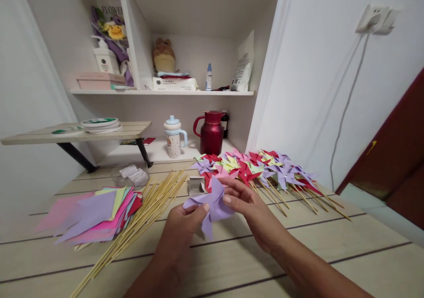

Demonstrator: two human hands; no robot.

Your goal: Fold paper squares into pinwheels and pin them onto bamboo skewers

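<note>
Two bare hands, one purple paper pinwheel [215,204] between them, held up just over the table [334,249] near its middle.

Left hand [183,223]: thumb flat on the paper near the centre, fingers behind, pinching it. Right hand [250,207]: thumb against the right-hand blade, fingers curled round the back, seemingly pinching too, though the paper hides part of that grip.

Just beyond the pinwheel, a small open box [196,185], its contents too small to make out.

Left of the hands: a long bundle of bare wooden sticks [145,218], lying aslant, near ends fanned. Against it, a loose stack of coloured paper sheets [106,206], purple and pink uppermost, yellow, green and red edges showing. Behind the stack, a clear round container [145,177] with white packets in it.

Right and beyond: a heap of pinwheels on sticks [247,172], in red, pink, purple, pale yellow and pale green; stick ends point toward the near right.

At the back, side by side on a white surface: a speckled cup [173,144] with blue lid and handle, and a dark red jug [212,134].
</note>
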